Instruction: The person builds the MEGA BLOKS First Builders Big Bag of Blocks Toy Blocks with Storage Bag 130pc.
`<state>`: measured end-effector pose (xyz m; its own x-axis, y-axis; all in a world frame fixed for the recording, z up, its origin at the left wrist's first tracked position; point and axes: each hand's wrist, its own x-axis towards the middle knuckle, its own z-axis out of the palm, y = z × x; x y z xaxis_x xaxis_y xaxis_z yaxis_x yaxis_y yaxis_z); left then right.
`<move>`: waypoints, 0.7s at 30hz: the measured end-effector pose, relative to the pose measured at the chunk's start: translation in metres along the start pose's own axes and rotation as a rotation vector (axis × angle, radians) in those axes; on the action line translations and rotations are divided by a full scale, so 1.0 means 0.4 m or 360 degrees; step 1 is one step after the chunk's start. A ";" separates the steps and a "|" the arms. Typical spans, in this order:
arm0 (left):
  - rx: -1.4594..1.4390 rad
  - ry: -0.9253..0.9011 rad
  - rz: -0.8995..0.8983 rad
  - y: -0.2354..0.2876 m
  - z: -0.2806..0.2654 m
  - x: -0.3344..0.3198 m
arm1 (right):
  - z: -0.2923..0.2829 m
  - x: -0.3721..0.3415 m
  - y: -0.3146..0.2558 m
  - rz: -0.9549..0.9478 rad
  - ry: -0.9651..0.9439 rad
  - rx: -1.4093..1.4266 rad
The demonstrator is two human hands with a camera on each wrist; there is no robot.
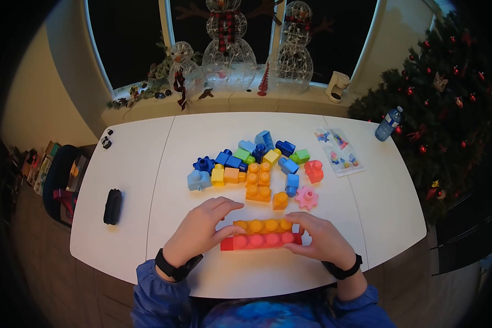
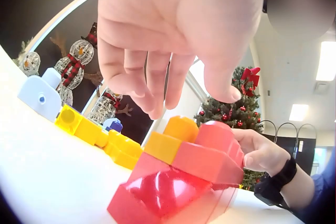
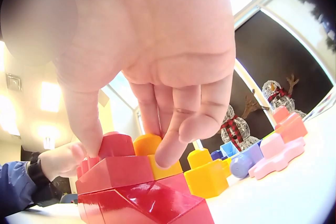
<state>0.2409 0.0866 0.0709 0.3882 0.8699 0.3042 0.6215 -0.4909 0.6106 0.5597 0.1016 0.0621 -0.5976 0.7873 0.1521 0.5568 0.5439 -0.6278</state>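
In the head view, a long orange building block (image 1: 262, 226) and a long coral-red building block (image 1: 263, 240) lie side by side near the table's front, each with a row of studs. Beneath them is a glossy red base (image 2: 157, 195), whose sloped end shows in the left wrist view. My left hand (image 1: 202, 225) hovers around the left end, its fingers loosely bent and apart from the blocks in the left wrist view. At the other end my right hand (image 1: 321, 238) spans the pair, thumb against the coral-red block and fingertips on the orange one.
Behind the assembly lie loose blocks, including an orange block (image 1: 258, 193), a pink gear (image 1: 306, 197) and a blue gear (image 1: 204, 164). A black case (image 1: 112, 206) is at left. At right are a printed sheet (image 1: 340, 156) and a water bottle (image 1: 388, 124) by the table's edge.
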 end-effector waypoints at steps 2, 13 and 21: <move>0.0065 -0.0016 0.0166 -0.026 0.004 0.056 | 0.000 0.001 0.000 -0.0021 0.0003 -0.0017; 0.0452 -0.0498 0.0560 -0.046 0.159 0.324 | -0.004 0.005 0.000 -0.0042 -0.0026 -0.0079; 0.0097 -0.0079 0.0548 -0.035 0.045 0.267 | 0.000 0.001 -0.001 -0.0053 -0.0002 -0.0090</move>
<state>0.2857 0.1856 0.0817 0.6136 0.6503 0.4479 0.4873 -0.7582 0.4333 0.5593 0.1017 0.0624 -0.6171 0.7681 0.1710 0.5682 0.5853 -0.5784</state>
